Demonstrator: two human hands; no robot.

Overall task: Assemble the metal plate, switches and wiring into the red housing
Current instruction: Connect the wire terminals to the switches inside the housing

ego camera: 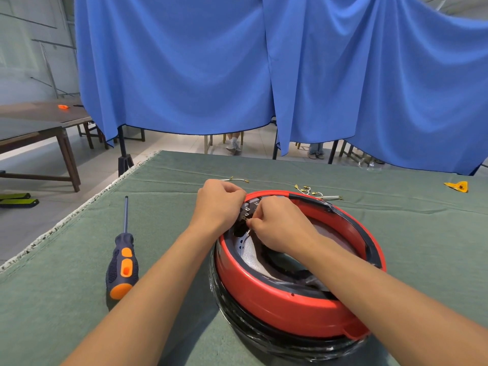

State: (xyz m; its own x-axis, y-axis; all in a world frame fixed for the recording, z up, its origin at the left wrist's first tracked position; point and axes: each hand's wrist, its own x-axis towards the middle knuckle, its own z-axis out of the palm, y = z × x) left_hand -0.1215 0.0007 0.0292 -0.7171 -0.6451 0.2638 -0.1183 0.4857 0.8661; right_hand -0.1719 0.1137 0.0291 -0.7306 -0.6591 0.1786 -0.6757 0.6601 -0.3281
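The round red housing [280, 305] lies upside down on the green cloth, with a silvery metal plate [250, 256] inside it. At its far left rim sits a grey switch block [247, 208] with metal terminals. My left hand [220, 200] grips the rim and the switch from outside. My right hand [277, 224] reaches into the housing and pinches a white wire [247, 233] at a terminal of the switch. The wire's far end is hidden under my right hand.
A blue-and-orange screwdriver [122, 262] lies left of the housing. Loose wires with brass terminals lie behind it, one [235, 179] near my left hand and a bunch [318, 194] to the right. A yellow piece [456, 186] sits far right. The table edge [79, 207] runs along the left.
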